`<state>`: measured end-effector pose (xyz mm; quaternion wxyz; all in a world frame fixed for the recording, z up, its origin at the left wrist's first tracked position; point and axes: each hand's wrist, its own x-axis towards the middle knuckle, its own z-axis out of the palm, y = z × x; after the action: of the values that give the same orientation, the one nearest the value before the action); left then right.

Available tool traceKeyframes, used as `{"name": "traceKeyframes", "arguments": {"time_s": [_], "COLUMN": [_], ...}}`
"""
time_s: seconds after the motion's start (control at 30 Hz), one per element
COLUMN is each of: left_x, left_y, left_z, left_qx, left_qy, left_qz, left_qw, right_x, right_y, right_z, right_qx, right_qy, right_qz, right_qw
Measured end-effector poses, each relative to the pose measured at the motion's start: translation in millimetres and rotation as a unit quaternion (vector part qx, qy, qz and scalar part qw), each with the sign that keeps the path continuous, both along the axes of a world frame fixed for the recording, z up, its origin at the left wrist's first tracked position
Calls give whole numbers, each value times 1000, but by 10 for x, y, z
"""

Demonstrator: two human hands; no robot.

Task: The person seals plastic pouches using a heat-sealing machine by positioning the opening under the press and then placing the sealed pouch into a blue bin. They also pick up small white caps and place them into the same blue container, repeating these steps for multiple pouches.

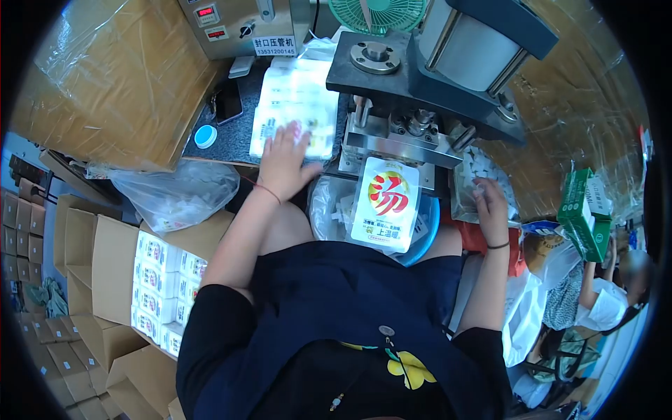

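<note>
My left hand (285, 162) lies with spread, slightly blurred fingers on the lower end of a stack of white printed pouches (294, 98). The stack is fanned over the dark worktop (245, 126). At a bin of small white plastic pieces (483, 168), my right hand (493, 204) has bent fingers drawn together. What they hold, if anything, is too small to make out. Between the hands, a white pouch (386, 203) with a large red character hangs from the press (399, 143), its top edge at the metal jaw. Neither hand touches this pouch.
A blue-rimmed tub (428, 238) sits under the hanging pouch. At left are a phone (228, 103), a round blue-and-white lid (205, 136), a plastic bag (175, 192) and an open carton of packed pouches (157, 280). A green fan (378, 14) stands behind; another person (602, 301) sits at right.
</note>
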<state>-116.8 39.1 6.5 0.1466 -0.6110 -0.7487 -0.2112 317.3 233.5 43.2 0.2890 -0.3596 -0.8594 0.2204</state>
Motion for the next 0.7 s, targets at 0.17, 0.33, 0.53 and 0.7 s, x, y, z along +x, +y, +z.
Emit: {"name": "traceKeyframes", "arguments": {"time_s": [0.17, 0.33, 0.53, 0.7], "left_x": [196, 682, 1207, 1488], "left_y": [-337, -358, -236, -248], "left_z": [-188, 24, -28, -3], "left_qx": [55, 3, -132, -224], "left_qy": [-213, -553, -594, -778], "left_qz": [-67, -144, -157, -226], "left_qw": [973, 820, 778, 541], "right_x": [-258, -841, -1177, -958], "right_y": [-304, -734, -786, -684], "right_z": [259, 310, 437, 493], "right_qx": [99, -71, -58, -39], "right_qy": [29, 66, 146, 16], "right_qz": [-23, 157, 155, 195], "right_qw": [994, 983, 975, 980]}}
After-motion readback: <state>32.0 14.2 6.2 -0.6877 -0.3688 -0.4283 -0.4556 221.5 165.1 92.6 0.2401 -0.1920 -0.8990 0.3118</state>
